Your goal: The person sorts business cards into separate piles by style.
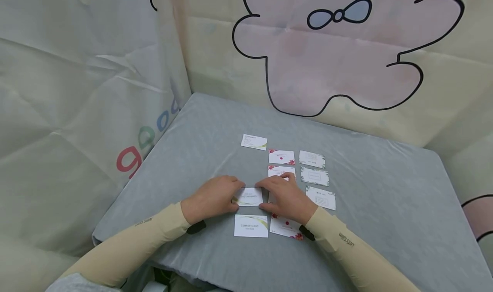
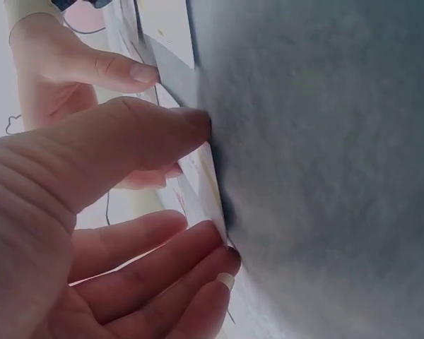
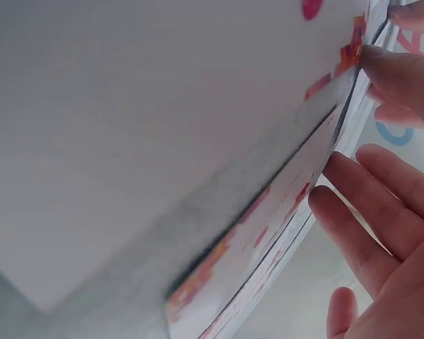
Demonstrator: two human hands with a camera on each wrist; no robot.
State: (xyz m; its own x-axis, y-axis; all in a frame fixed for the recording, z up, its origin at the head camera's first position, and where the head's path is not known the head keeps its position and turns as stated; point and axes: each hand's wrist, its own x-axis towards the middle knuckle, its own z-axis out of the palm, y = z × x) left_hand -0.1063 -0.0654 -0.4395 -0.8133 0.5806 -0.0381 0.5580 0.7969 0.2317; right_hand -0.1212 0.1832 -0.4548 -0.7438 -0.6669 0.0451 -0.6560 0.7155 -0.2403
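A white business card (image 1: 249,196) with a yellow-green curve lies between my two hands, near the middle of the table. My left hand (image 1: 215,198) holds it at its left side, thumb at the near corner and fingers at the far one. At the opposite side my right hand (image 1: 288,198) has its thumb and index finger on the right-hand corners. In the left wrist view the card (image 2: 201,176) spans from thumb to fingertips, low over the cloth. Under my right hand a red-flowered card is mostly hidden.
A matching company-logo card (image 1: 251,226) lies nearer me, another yellow-green card (image 1: 254,141) farther back. Red-flowered cards (image 1: 281,157) form a middle column, with one (image 1: 285,227) tilted by my right wrist. Leaf-bordered cards (image 1: 314,176) line the right. Grey cloth (image 1: 385,223) covers the table.
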